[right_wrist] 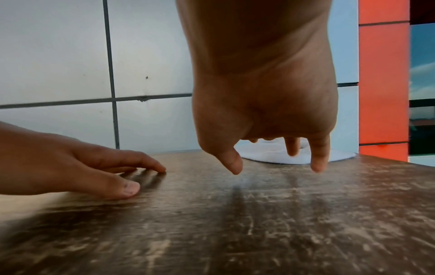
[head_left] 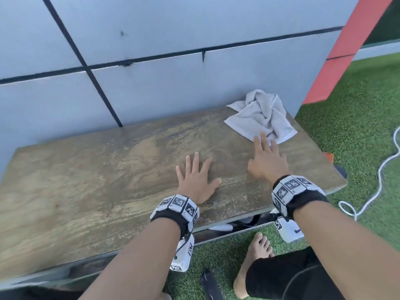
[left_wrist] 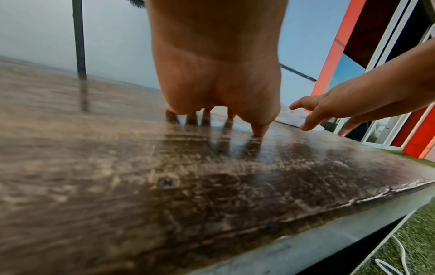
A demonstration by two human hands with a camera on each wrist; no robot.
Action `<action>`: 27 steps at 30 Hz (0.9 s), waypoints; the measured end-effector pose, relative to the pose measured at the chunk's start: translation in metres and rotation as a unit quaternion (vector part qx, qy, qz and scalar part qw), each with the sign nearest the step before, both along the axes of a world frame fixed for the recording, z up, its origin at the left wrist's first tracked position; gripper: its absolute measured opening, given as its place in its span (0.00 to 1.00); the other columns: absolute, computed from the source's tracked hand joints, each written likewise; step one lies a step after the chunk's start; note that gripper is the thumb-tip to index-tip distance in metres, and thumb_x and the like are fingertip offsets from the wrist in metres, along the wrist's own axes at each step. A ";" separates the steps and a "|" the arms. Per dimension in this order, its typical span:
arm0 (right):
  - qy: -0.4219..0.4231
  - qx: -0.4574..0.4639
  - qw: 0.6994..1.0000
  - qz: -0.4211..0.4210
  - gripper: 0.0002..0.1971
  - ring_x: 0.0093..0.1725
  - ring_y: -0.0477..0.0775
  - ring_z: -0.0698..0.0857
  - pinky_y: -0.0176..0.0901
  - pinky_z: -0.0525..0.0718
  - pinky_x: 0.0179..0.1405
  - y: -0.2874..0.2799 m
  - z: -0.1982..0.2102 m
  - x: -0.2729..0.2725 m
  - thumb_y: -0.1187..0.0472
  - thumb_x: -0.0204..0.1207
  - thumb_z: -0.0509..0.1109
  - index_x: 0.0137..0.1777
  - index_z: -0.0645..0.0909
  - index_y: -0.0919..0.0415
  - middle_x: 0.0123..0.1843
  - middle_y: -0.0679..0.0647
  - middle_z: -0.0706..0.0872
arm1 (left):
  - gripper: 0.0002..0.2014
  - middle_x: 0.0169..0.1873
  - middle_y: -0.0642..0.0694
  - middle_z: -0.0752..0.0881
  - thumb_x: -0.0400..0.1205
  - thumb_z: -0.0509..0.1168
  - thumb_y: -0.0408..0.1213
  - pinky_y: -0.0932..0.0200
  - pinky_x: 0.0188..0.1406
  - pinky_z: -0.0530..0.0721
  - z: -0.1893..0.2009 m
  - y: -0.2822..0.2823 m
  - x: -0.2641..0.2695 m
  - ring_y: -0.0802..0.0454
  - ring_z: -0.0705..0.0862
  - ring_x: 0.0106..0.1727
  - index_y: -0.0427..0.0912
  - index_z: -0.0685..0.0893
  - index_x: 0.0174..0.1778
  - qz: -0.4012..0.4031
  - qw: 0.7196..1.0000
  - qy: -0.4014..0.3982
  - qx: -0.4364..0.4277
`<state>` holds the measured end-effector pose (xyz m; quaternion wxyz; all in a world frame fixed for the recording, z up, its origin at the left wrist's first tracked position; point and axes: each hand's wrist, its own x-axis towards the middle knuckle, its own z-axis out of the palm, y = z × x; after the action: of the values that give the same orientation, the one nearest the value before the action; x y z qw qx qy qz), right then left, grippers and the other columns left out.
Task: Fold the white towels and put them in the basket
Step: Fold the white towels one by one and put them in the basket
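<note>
A crumpled white towel (head_left: 262,115) lies at the far right corner of the wooden table (head_left: 108,169), against the wall. My right hand (head_left: 267,156) stretches toward it with straight fingers, its fingertips (head_left: 263,136) over the towel's near edge; whether they touch it I cannot tell. The right wrist view shows that hand (right_wrist: 270,145) hovering above the wood with the towel (right_wrist: 270,154) just beyond. My left hand (head_left: 195,178) lies flat on the table, fingers spread and holding nothing, its fingers (left_wrist: 206,119) pressed on the wood. No basket is in view.
A pale tiled wall (head_left: 151,61) backs the table. Green artificial grass (head_left: 357,137) lies to the right with a white rope (head_left: 381,176) on it. My bare foot (head_left: 255,256) and a dark sandal (head_left: 211,284) are on the grass below the table's front edge.
</note>
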<state>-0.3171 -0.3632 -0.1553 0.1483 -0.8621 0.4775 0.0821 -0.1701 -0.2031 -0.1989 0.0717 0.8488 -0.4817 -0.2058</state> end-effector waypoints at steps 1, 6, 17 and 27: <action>0.006 -0.003 1.000 0.005 0.38 0.88 0.58 0.38 0.66 0.52 0.84 -0.007 -0.005 0.001 0.55 0.84 0.55 0.87 0.36 0.51 0.88 0.47 0.31 | 0.36 0.86 0.50 0.30 0.85 0.49 0.66 0.31 0.81 0.30 -0.003 -0.002 0.000 0.44 0.27 0.85 0.63 0.42 0.87 -0.001 1.000 -0.002 0.013; -0.013 -0.034 0.999 -0.005 0.36 0.87 0.62 0.51 0.65 0.50 0.84 -0.016 -0.022 0.008 0.51 0.84 0.55 0.87 0.45 0.62 0.88 0.59 0.53 | 0.39 0.83 0.53 0.24 0.82 0.45 0.72 0.32 0.80 0.26 -0.005 -0.007 0.002 0.48 0.22 0.83 0.67 0.36 0.85 0.006 0.998 0.013 0.059; -0.028 -0.069 0.975 0.211 0.29 0.71 0.62 0.72 0.56 0.61 0.79 0.090 -0.010 0.005 0.58 0.73 0.70 0.75 0.69 0.54 0.70 0.53 0.71 | 0.34 0.87 0.46 0.35 0.83 0.53 0.68 0.24 0.79 0.34 0.003 0.013 -0.010 0.45 0.31 0.87 0.76 0.44 0.82 0.024 1.000 -0.005 -0.003; -0.114 -0.021 0.978 0.173 0.19 0.66 0.55 0.71 0.51 0.82 0.59 0.139 -0.019 -0.017 0.67 0.79 0.64 0.68 0.71 0.55 0.65 0.52 0.70 | 0.07 0.76 0.43 0.70 0.86 0.62 0.41 0.42 0.68 0.71 0.021 0.093 -0.007 0.38 0.71 0.72 0.52 0.86 0.51 -0.009 0.987 -0.115 -0.108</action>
<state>-0.3341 -0.2245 -0.1738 0.1670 -0.9383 0.3027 -0.0019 -0.1771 -0.1102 -0.1775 0.1051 0.8498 -0.5136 -0.0544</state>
